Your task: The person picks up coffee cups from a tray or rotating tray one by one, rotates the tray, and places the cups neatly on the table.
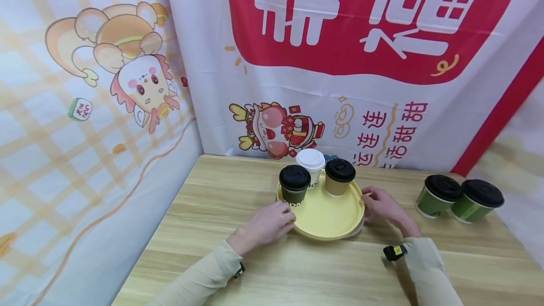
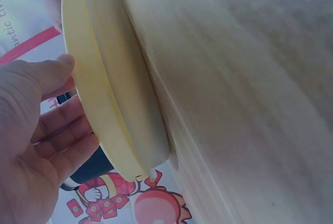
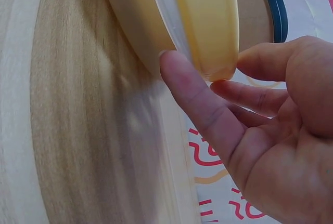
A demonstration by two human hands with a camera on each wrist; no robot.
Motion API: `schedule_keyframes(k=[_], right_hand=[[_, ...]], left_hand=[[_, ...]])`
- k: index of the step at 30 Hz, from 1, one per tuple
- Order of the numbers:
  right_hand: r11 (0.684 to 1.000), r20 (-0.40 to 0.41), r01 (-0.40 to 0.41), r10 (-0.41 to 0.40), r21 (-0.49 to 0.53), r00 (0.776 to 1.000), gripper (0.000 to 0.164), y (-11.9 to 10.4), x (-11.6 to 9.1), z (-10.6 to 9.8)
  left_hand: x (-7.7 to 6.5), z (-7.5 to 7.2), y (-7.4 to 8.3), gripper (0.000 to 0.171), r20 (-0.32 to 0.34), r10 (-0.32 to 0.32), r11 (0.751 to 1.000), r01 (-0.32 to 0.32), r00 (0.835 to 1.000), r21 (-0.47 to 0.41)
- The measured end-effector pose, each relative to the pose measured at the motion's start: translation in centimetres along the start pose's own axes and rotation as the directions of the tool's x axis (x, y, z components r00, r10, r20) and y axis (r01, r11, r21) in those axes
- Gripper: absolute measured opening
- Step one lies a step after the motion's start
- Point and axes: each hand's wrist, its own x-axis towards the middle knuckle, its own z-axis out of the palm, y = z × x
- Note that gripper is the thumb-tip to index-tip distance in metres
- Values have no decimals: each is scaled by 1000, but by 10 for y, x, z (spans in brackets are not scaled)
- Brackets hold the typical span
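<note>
A round yellow tray (image 1: 329, 218) has a raised rim, and a paler round piece (image 2: 132, 73) sits under it. Three lidded paper cups stand at its back: a dark green cup (image 1: 294, 185) with a black lid, a white cup (image 1: 311, 163) and a tan cup (image 1: 339, 177) with a black lid. My left hand (image 1: 272, 221) grips the tray's left rim beside the dark cup, thumb and fingers on either side of the rim. At the opposite edge my right hand (image 1: 382, 207) pinches the rim, one finger (image 3: 192, 91) extended along the tray's outer side.
Two green cups (image 1: 437, 196) with black lids stand side by side on the right of the wooden table (image 1: 238, 183). Behind the table hangs a printed cloth (image 1: 212, 84); another patterned cloth (image 1: 38, 164) covers the left side.
</note>
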Motion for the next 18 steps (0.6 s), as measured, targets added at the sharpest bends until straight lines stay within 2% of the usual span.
schedule_keyframes(k=[6, 10, 15, 18], right_hand=[[1000, -9, -15, 15, -6, 1000, 36, -1, -1, -1], [1000, -16, -10, 10, -2, 1000, 35, 0, -1, -3], [999, -3, 33, -33, 12, 999, 36, 2, 0, -3], [999, 4, 45, -45, 23, 999, 36, 4, 0, -3]], left_hand=[[1, -1, -5, 12, 16, -14, 999, 14, 1000, -42], [2, 1, -12, 11, 18, 8, 998, -7, 1000, -67], [0, 3, -23, 11, 7, 44, 994, -43, 999, -101], [-2, 4, -29, 12, 7, 45, 991, -44, 999, -123]])
